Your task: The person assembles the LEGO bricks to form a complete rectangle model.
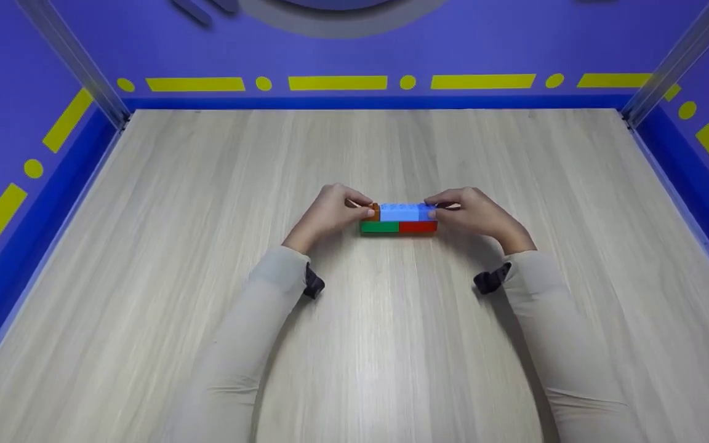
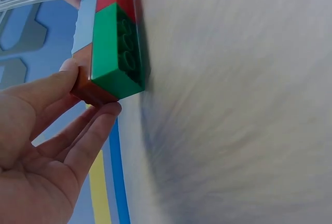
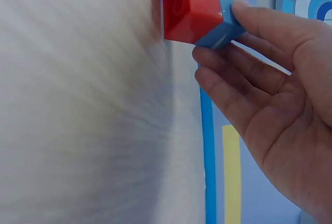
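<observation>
Several toy building bricks form a two-layer block in front of me in the head view. Its lower layer has a green brick (image 1: 380, 227) on the left and a red brick (image 1: 418, 227) on the right. On top sit a brown-orange brick (image 2: 83, 79) at the left end, a light blue brick (image 1: 399, 213) in the middle and a darker blue brick (image 1: 423, 213) at the right end. My left hand (image 1: 332, 212) pinches the brown-orange brick between thumb and fingers. My right hand (image 1: 476, 212) pinches the blue one. The green brick's hollow underside shows in the left wrist view.
A wood-grain table (image 1: 354, 344) spreads under the hands. Blue-purple panels (image 1: 342, 58) with yellow dashes and dots stand along its back and both sides. Dark wrist devices (image 1: 313, 283) sit at both cuffs.
</observation>
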A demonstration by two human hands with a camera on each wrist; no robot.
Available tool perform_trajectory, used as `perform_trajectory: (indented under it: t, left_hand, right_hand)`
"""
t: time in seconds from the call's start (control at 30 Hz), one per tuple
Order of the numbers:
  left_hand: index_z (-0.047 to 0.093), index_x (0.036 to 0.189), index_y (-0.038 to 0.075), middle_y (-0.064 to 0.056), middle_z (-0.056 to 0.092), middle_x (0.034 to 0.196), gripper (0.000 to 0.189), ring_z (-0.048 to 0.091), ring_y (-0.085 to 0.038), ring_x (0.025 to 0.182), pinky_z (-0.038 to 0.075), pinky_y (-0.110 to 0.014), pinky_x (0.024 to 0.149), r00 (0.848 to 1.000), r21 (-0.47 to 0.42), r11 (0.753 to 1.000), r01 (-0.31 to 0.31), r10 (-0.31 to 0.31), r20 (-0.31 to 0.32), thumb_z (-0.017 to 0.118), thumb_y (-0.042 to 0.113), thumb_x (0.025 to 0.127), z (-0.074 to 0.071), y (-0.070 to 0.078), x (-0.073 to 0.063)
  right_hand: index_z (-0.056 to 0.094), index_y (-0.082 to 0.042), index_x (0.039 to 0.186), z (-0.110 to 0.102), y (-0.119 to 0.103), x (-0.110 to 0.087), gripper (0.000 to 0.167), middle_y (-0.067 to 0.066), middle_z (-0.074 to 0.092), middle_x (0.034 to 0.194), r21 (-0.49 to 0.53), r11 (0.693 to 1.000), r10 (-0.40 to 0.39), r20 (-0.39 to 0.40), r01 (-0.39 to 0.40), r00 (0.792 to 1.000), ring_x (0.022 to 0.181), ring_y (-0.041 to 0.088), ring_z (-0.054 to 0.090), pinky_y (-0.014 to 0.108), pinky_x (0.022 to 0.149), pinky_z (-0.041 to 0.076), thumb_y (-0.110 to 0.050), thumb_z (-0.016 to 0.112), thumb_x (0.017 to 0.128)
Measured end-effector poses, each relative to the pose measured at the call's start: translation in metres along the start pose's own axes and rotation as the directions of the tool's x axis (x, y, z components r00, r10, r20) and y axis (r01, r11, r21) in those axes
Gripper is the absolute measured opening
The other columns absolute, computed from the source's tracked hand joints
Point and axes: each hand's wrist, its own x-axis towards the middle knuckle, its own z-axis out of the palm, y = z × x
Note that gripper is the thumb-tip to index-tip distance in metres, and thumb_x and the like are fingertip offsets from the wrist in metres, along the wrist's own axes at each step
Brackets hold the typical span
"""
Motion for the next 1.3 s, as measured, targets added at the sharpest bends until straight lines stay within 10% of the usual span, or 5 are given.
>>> perform_trajectory:
  t: [1.3]
  left_hand:
    - [0.07, 0.115, 0.004, -0.01, 0.068, 0.118, 0.027, 0.06, -0.021, 0.114, 0.046, -0.033, 0.099, 0.994, -0.06, 0.997, 0.055, -0.06, -0.092, 0.061, 0.02, 0.095, 0.0, -0.016, 0.007]
  right_hand:
    - [0.061, -0.002, 0.128, 0.017, -0.003, 0.023, 0.04, 0.016, 0.06, 0.131, 0.067, 0.986, 0.159, -0.126, -0.152, 0.979, 0.12, 0.027, 0.054, 0.043, 0.104, 0.042, -0.029, 0.054, 0.098]
